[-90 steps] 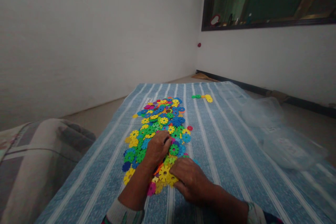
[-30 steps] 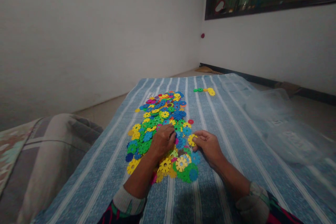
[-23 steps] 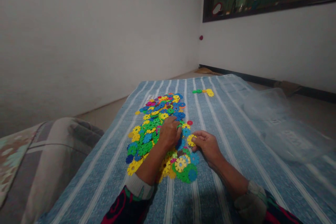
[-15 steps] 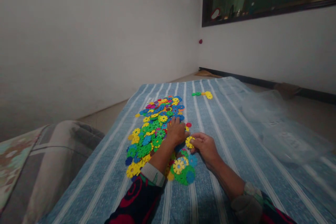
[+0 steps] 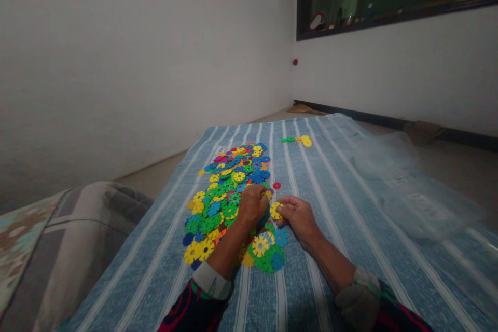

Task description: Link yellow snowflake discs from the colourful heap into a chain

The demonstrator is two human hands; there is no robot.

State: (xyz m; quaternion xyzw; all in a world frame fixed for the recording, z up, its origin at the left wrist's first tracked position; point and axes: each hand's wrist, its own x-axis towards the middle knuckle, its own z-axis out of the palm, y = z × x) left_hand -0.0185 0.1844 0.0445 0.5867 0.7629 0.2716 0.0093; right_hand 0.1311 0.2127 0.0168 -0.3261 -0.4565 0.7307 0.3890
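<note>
My right hand [image 5: 299,218] pinches a yellow notched, flower-shaped interlocking disc [image 5: 276,211] between thumb and fingers, just off the right side of a pile. Close beside it, my left hand [image 5: 252,205] is closed over the right edge of the pile, with another yellow disc [image 5: 267,195] showing at its fingertips. The heap of interlocking discs [image 5: 212,222] in green, yellow, blue, red and orange spreads under my left wrist, which hides part of it. A single red disc [image 5: 276,185] lies just beyond my hands.
A joined row of green, orange and yellow discs [image 5: 298,139] lies near the far end of the blue striped cloth [image 5: 342,202]. Clear plastic bags [image 5: 420,192] rest at the right. A draped grey-brown cover [image 5: 97,218] stands at the left, with walls behind.
My left hand has gone from reaching over the pile with fingers extended to closed on a yellow disc. The right hand keeps its disc in nearly the same spot.
</note>
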